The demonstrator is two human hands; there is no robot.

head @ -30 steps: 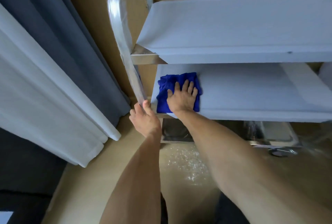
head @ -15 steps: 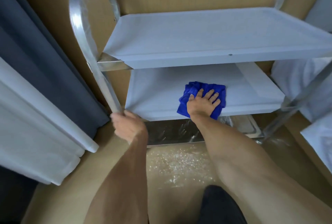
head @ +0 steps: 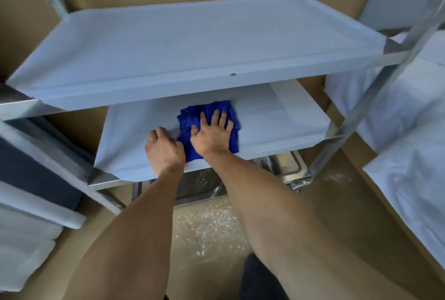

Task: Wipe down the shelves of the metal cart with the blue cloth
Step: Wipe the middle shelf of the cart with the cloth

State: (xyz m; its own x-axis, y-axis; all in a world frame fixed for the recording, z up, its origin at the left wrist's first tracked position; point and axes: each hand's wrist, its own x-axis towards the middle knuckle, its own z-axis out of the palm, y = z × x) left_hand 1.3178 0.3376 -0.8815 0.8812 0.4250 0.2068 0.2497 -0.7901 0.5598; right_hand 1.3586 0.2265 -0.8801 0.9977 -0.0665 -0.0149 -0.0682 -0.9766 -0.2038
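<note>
Right hand (head: 212,134) flat, fingers spread, presses blue cloth (head: 209,128) onto middle shelf (head: 277,119), centre near edge. Left hand (head: 165,149) curled beside cloth on same shelf; grip cannot be determined. Judgement: middle shelf wipe underway; top shelf (head: 192,46) and bottom shelf (head: 289,167) status unknown.

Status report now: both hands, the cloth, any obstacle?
Right hand flat on blue cloth, middle shelf. Left hand curled beside cloth. Nothing in the way.
</note>
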